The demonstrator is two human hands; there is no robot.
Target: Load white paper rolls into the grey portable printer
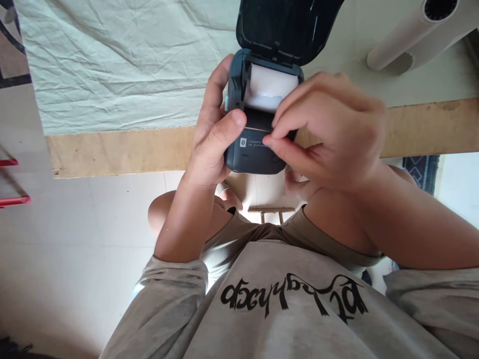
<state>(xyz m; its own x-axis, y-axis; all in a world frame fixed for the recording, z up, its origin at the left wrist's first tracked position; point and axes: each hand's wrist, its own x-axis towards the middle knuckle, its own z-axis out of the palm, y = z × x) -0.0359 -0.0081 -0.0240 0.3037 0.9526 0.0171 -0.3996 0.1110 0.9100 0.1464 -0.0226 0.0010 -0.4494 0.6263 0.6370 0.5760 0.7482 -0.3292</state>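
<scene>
A dark blue portable label printer (pixel 252 154) is held up near the table edge, its black lid (pixel 286 30) swung open at the far end. Inside lies a roll of white label paper (pixel 267 87). My left hand (pixel 217 134) is wrapped round the printer's left side, with the thumb over its top near the slot. At the slot's right end, the thumb and forefinger of my right hand (pixel 329 129) are pinched together. What they hold, if anything, is hidden by the fingers.
A table with a wooden front edge (pixel 123 153) is ahead, partly covered by a wrinkled pale green cloth (pixel 123 65). White tubes (pixel 400 40) rest at the table's right. Below are my legs, a small wooden stool (pixel 271 210) and a tiled floor (pixel 93 209). Red bars (pixel 13 201) show at left.
</scene>
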